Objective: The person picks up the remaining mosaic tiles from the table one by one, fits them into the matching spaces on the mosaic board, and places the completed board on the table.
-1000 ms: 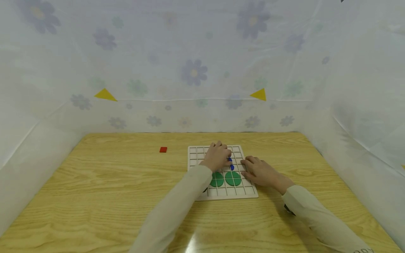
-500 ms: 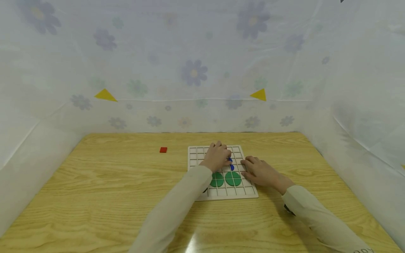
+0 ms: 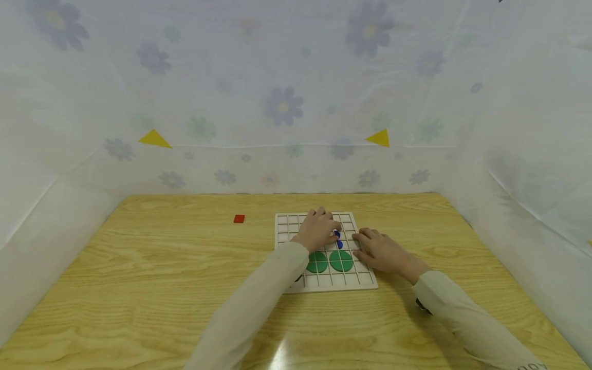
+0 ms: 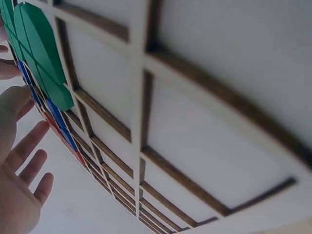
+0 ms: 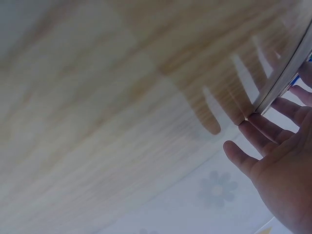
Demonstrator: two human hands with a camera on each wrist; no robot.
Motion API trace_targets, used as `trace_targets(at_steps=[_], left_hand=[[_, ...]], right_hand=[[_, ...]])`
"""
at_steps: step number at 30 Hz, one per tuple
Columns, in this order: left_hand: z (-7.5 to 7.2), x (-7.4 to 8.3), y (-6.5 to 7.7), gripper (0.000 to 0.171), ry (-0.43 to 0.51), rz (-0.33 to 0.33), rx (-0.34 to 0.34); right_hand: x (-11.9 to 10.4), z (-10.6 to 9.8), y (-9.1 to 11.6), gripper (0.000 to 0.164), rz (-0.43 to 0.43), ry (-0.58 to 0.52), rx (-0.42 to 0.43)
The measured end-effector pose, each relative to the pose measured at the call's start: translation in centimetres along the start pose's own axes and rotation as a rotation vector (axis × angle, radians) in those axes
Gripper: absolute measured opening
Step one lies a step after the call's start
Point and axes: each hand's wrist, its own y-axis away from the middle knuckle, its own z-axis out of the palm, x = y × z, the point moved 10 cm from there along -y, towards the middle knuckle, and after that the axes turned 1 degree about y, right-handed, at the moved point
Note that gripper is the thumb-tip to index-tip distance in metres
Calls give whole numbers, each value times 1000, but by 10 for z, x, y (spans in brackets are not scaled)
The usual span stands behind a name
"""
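Note:
A white grid board (image 3: pixel 291 288) lies on the table beneath both hands. My left hand (image 3: pixel 316 230) reaches over its middle, with thumb and index finger on either side of a small blue disc (image 3: pixel 337 235). Just nearer lies a second blue disc (image 3: pixel 339 245). Two large green discs (image 3: pixel 341 261) sit in the front part of the grid. Red pieces (image 4: pixel 52 124) show beside the blue ones in the left wrist view; the left hand hides them from the head camera. My right hand (image 3: pixel 385 252) rests its extended fingers along the board's right edge.
A red square piece (image 3: pixel 239 219) lies alone on the wooden table (image 3: pixel 162 277), left of the board. White flowered curtains (image 3: pixel 296 67) surround the table at the back and sides. Two yellow triangles (image 3: pixel 154 139) hang on the back curtain.
My left index finger has reached slightly farther right beside the blue disc. The right hand, the board and the red square look unmoved.

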Motion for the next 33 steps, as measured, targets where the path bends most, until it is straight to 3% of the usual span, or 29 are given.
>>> trace_targets(at_steps=[19, 33], left_hand=[[0, -2, 4, 27, -27, 26, 13], [-7, -28, 24, 28, 56, 29, 62]], right_hand=[[1, 1, 0, 45, 8, 1, -8], [3, 4, 0, 46, 26, 1, -16]])
